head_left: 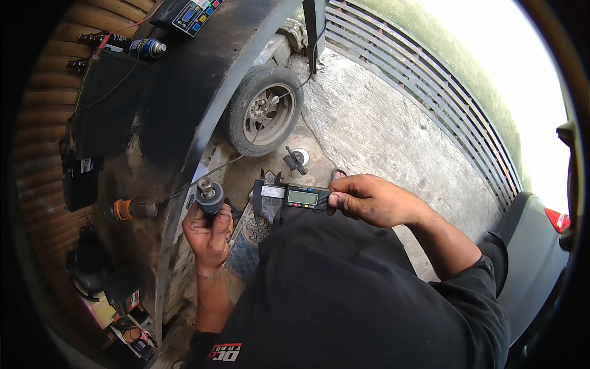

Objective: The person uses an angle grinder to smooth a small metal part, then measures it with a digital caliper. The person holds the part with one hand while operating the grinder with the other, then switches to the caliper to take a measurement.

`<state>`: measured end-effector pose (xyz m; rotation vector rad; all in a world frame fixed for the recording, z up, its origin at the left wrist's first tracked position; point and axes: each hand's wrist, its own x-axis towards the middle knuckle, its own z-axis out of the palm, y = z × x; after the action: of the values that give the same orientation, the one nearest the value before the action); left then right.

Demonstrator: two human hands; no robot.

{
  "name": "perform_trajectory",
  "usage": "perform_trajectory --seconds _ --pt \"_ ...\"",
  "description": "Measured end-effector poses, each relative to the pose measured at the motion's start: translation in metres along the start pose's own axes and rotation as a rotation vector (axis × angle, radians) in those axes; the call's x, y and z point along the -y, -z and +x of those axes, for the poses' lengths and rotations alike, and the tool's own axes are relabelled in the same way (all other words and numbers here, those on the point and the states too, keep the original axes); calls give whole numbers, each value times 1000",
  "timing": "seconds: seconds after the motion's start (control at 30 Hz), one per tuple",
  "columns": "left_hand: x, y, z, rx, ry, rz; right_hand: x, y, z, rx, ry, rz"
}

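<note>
Between the fingertips of my left hand is a dark round part with a shiny metal stud, the stud pointing up; its exact kind I cannot make out. My right hand pinches the end of a digital caliper, thumb near its display. The caliper lies crosswise in front of my body, its jaws toward the left hand but apart from the dark part. Nothing I can see sits between the jaws. Below the caliper's jaw end, patterned tiles show on the ground.
A worn wheel with a tire leans by the workbench on the left. Near it on the ground is a black part with a handle. The bench holds an orange-and-black power tool, a spray can and a device with colored buttons.
</note>
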<state>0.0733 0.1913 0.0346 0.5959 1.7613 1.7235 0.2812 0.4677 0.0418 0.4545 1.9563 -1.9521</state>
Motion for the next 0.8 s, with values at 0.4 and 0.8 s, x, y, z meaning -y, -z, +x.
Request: perform_trajectory --seconds 0.4,0.8 --pt "26 -30 20 -60 230 1062 -34 51 -46 -28 10 -16" --pt "39 -34 10 -93 349 1157 -41 68 -55 -62 35 -57"
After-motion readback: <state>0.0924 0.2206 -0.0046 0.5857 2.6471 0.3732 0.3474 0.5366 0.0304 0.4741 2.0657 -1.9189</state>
